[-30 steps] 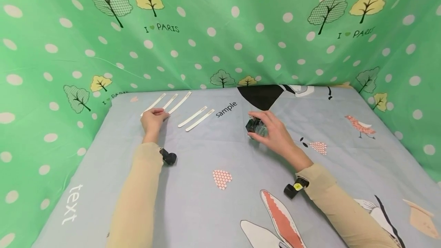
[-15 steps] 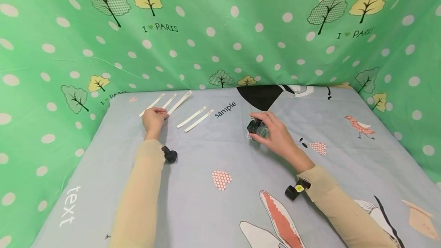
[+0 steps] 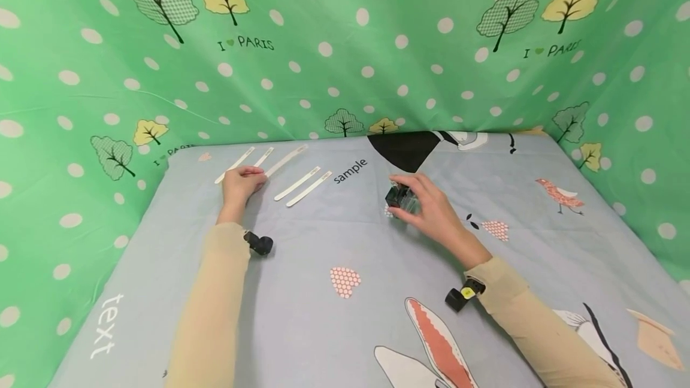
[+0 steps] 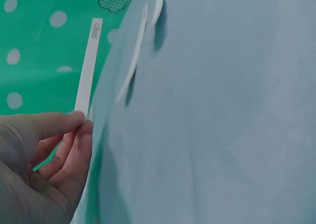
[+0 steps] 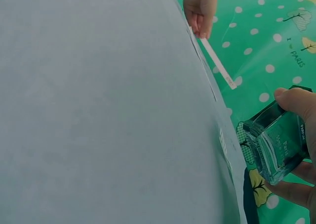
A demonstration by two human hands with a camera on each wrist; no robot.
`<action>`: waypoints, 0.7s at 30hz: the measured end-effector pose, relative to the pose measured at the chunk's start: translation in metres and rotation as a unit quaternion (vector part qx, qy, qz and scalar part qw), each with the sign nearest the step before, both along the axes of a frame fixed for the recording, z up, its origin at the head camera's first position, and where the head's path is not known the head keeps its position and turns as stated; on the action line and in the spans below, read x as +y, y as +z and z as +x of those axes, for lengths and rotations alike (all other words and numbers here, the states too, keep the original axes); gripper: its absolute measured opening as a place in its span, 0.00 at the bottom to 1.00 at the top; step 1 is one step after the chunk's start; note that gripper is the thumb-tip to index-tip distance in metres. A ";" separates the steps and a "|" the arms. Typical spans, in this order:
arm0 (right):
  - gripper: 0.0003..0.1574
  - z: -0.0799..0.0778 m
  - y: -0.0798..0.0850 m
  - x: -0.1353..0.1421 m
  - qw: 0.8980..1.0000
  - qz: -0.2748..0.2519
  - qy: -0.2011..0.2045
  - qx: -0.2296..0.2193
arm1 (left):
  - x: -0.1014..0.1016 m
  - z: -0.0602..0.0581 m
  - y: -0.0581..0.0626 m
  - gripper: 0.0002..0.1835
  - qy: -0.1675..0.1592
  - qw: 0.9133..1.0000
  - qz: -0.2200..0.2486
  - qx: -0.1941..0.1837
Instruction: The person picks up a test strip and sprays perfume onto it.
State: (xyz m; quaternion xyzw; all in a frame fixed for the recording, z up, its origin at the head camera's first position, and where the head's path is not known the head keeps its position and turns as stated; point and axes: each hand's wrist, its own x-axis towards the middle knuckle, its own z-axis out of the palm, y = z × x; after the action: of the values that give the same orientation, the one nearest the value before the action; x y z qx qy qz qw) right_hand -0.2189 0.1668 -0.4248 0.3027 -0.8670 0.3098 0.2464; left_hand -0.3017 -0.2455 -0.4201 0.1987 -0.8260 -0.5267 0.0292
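At the table's far left, my left hand [image 3: 239, 189] pinches the near end of a white perfume test strip [image 4: 89, 68] between thumb and fingers. The strip slants up off the cloth, its small printed mark at the far end. My right hand [image 3: 433, 208] grips a square, clear glass perfume bottle [image 5: 279, 140] by its sides, tilted, with thumb and fingers on opposite faces. Two more strips [image 3: 237, 162] lie around the left hand, partly hidden by it. Another pair of strips [image 3: 296, 183] lies side by side between the hands.
A grey-blue printed cloth [image 3: 302, 328] covers the table. Behind and at both sides hangs a green dotted curtain [image 3: 302, 35]. Each wrist carries a small black camera [image 3: 260, 244] on a strap.
The strip in my left hand has risen off the cloth, its far end swinging up and to the right. My right hand and the perfume bottle have stayed almost still.
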 end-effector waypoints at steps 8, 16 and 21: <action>0.42 0.000 0.000 0.000 1.000 -0.001 0.002 0.003 | 0.009 0.007 0.020 0.16 -0.059 0.998 -0.002 0.016; 0.43 -0.001 0.002 -0.001 1.000 0.003 0.001 0.004 | 0.023 0.014 0.035 0.15 -0.102 0.994 -0.010 0.035; 0.43 -0.001 0.001 -0.002 1.000 -0.004 0.005 0.014 | 0.032 0.020 0.043 0.15 -0.117 0.992 -0.013 0.044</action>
State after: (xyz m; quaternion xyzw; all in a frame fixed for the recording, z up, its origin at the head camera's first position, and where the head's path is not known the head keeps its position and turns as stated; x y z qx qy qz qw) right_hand -0.2202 0.1647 -0.4238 0.3108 -0.8604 0.3103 0.2585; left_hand -0.2818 -0.2132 -0.3774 0.0773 -0.8481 -0.5241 0.0065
